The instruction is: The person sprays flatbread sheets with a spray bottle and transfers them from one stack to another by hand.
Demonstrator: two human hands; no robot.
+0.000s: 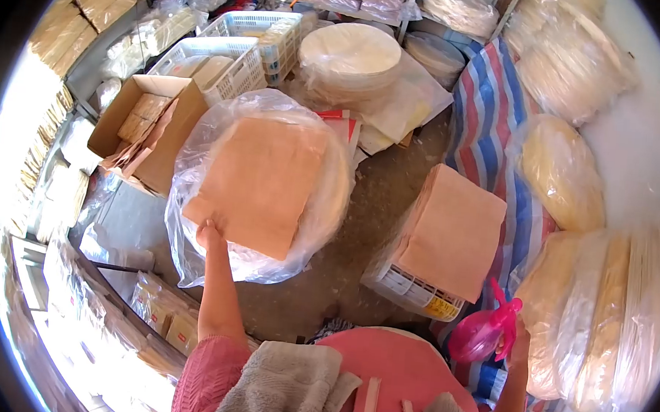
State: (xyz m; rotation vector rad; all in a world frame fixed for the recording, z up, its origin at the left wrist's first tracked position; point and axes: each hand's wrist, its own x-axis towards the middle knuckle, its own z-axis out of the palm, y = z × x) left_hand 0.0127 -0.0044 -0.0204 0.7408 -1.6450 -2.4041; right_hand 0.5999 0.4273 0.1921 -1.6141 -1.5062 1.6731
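My left hand (pixel 209 233) pinches the lower left corner of a brown sheet (pixel 262 186). The sheet lies on a round stack wrapped in clear plastic (pixel 337 183), whose pale rim shows at the right. At the lower right, my right hand (pixel 520 343) is closed around a translucent pink spray bottle (pixel 482 333). Its nozzle points up and away from me. Between my hands, a pile of similar brown sheets (pixel 455 222) rests on a plastic-covered crate (pixel 416 287).
An open cardboard box (pixel 167 145) holding brown pieces stands left of the round stack. Behind are white plastic baskets (pixel 240 66) and another round, wrapped stack (pixel 350 50). A striped tarp (pixel 489 125) runs along the right, beside large wrapped bundles (pixel 566 173).
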